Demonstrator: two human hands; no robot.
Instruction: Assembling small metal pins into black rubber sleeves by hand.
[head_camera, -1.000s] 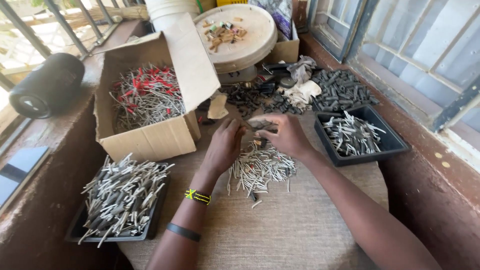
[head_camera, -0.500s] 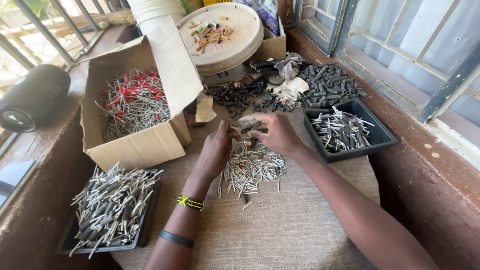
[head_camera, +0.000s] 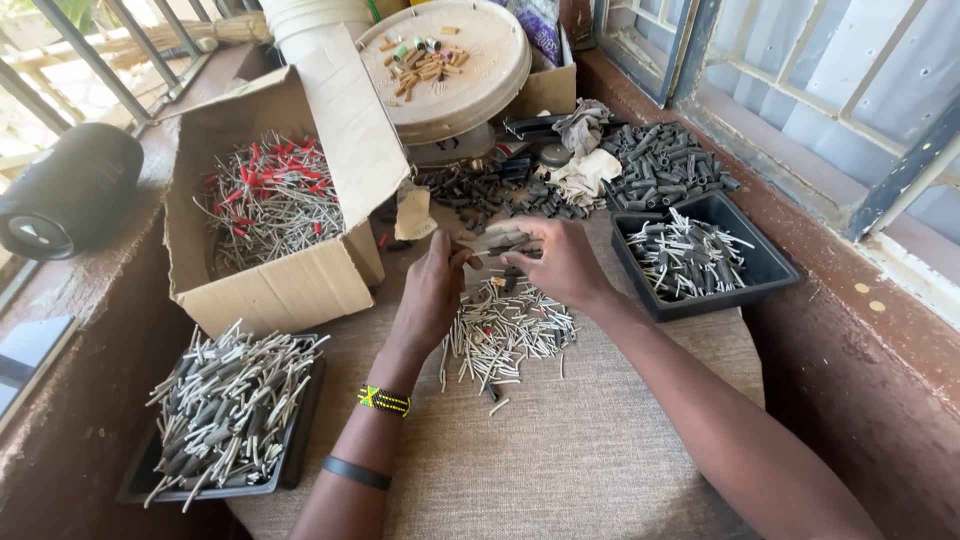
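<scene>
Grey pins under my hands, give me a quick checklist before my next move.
1. Both hands over the pin pile: ok, left hand and right hand meet just above it.
2. Grip on the small piece between the fingers: cannot tell, it is mostly hidden.
3. Right tray has room: ok.
4. Left tray has room: not ok, heaped.
5. Box open: ok.

A: Setting? Small hand-assembly workshop, informal.
B: Evidence: cloth-covered worktop (head_camera: 560, 450) by barred windows (head_camera: 800, 90); cardboard box (head_camera: 290, 290) of red-tipped wires; black trays (head_camera: 770, 270) of sorted metal pins; loose heap of dark sleeves (head_camera: 665, 160). Parts in bulk throughout.
</scene>
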